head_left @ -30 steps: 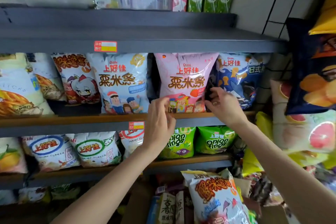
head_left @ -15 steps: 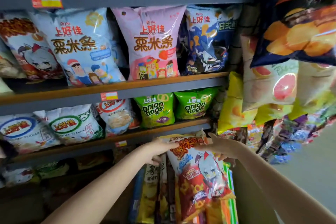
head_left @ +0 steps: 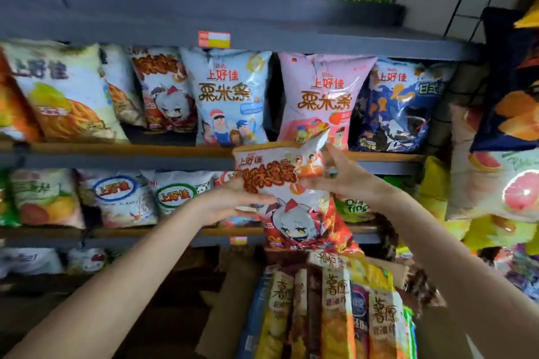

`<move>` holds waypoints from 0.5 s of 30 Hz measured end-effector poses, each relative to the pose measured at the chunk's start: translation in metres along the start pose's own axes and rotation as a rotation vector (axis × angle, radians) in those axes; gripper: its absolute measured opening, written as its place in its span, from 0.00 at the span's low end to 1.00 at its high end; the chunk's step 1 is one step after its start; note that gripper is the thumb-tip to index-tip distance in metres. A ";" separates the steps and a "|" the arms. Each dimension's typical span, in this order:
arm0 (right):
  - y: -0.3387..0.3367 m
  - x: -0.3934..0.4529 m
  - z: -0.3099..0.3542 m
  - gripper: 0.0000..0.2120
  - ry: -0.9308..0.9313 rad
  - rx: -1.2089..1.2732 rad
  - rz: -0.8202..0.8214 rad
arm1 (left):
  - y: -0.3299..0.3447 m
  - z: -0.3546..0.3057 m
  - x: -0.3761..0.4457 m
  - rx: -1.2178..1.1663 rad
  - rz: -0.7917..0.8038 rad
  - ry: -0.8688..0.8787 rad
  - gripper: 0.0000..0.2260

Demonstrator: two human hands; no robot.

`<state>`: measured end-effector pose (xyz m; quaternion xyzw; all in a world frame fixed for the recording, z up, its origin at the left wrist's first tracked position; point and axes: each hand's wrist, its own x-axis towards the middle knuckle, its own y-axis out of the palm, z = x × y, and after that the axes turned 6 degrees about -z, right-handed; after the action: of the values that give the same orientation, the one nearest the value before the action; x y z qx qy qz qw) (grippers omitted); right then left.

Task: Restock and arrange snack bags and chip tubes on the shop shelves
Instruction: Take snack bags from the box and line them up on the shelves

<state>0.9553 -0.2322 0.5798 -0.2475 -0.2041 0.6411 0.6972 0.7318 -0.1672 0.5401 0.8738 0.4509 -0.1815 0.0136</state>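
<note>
Holding red snack bag w/ both hands below pink bag: left hand fingers curled on left edge, right hand gripping top-right. Bag long axis upright, tilted; matching bag sat up-left, left hand nearer.

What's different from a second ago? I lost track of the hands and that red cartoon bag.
Both hands left the pink bag on the upper shelf, dropped to the carton below and took hold of the red cartoon bag. Now the left hand and the right hand hold it by its sides, lifted up in front of the shelves. The shelved bags, including the pink one, sit as before.
</note>
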 end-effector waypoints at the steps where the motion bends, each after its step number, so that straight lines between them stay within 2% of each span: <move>1: 0.006 0.004 0.020 0.48 -0.070 -0.080 -0.033 | -0.015 -0.008 -0.010 -0.002 -0.017 0.044 0.17; 4: 0.034 0.018 0.074 0.56 -0.270 -0.214 -0.130 | -0.067 -0.022 -0.041 -0.015 -0.058 0.130 0.17; 7: 0.072 0.030 0.125 0.63 -0.394 -0.277 -0.181 | -0.127 -0.030 -0.075 -0.065 -0.093 0.196 0.22; 9: 0.098 0.038 0.158 0.58 -0.482 -0.152 -0.168 | -0.166 -0.033 -0.095 -0.052 -0.185 0.228 0.23; 12: 0.134 0.057 0.193 0.44 -0.619 -0.021 -0.302 | -0.217 -0.033 -0.115 -0.063 -0.366 0.340 0.18; 15: 0.162 0.071 0.218 0.39 -0.681 0.000 -0.413 | -0.255 -0.029 -0.120 -0.010 -0.530 0.512 0.14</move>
<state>0.7025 -0.1340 0.6520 0.0256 -0.4691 0.5330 0.7038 0.4745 -0.1048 0.6423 0.7437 0.6514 0.0481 -0.1427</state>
